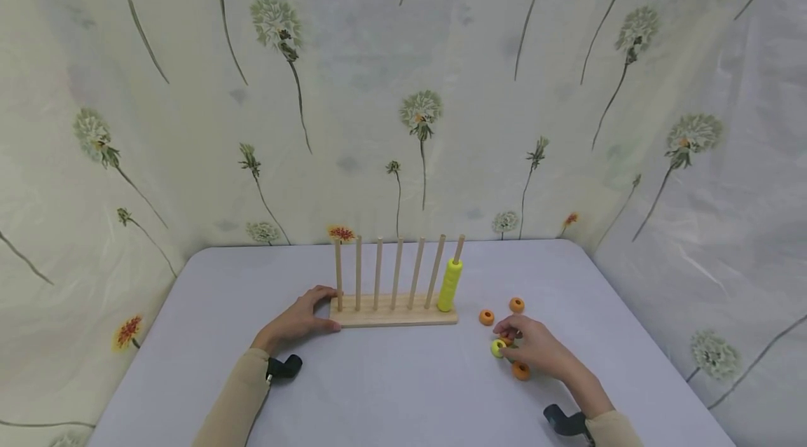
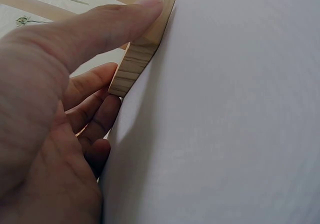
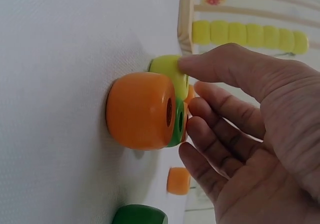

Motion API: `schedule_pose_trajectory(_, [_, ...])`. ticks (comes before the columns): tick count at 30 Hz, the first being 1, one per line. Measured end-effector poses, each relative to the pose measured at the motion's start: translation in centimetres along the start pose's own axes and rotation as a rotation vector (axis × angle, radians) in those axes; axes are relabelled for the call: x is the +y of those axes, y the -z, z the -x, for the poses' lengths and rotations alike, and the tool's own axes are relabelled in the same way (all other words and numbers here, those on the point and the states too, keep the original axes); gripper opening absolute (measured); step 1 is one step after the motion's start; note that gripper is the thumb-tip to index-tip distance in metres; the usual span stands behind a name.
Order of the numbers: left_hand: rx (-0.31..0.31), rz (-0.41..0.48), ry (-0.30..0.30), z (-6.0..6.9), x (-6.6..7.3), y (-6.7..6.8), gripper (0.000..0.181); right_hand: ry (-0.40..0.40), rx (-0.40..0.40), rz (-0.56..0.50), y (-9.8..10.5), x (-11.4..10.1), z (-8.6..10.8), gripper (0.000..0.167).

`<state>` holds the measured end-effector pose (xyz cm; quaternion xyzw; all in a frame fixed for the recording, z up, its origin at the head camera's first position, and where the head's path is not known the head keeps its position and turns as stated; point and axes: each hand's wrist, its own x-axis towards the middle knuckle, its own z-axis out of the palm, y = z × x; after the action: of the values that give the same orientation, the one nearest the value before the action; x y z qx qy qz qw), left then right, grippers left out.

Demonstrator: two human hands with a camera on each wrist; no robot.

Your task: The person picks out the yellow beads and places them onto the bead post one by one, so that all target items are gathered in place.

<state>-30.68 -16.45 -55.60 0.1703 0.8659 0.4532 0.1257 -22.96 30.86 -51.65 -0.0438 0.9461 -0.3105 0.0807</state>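
Note:
My left hand (image 1: 299, 321) holds the left end of a wooden peg rack (image 1: 394, 319), thumb on the front edge and fingers behind; the left wrist view shows the thumb (image 2: 115, 26) over the base's corner. A stack of yellow beads (image 1: 450, 286) fills most of the rack's rightmost peg. On the table to the right, my right hand (image 1: 536, 349) reaches over loose beads. Its thumb (image 3: 220, 66) touches a loose yellow bead (image 3: 167, 71), while the other fingers are loosely bent and apart from it. An orange bead (image 3: 140, 111) and a partly hidden green bead (image 3: 178, 126) lie beside it.
Two orange beads, a nearer one (image 1: 487, 317) and a farther one (image 1: 517, 305), lie between the rack and the right hand. A dark green bead (image 3: 140, 215) shows at the right wrist view's lower edge. A flowered curtain (image 1: 353, 83) hangs behind the white table (image 1: 391, 391).

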Motion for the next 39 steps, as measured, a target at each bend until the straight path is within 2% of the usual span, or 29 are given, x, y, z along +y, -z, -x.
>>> schedule_pose_trajectory(17, [-0.006,0.002,-0.005,-0.18,-0.31,-0.08,0.072,0.035,-0.027,0.073,-0.39,-0.08,0.19,0.026])
schedule_pose_trajectory(26, [-0.003,0.008,-0.005,-0.35,-0.41,-0.05,0.073,0.080,-0.032,0.135,-0.17,-0.38,0.17,0.026])
schedule_pose_trajectory(34, [-0.004,-0.006,-0.011,-0.30,-0.43,-0.13,0.073,0.035,-0.037,0.136,-0.60,-0.28,0.03,0.023])
schedule_pose_trajectory(39, [0.004,-0.008,-0.017,-0.31,-0.37,-0.08,0.071,0.039,-0.046,0.145,-0.51,-0.44,0.09,0.024])
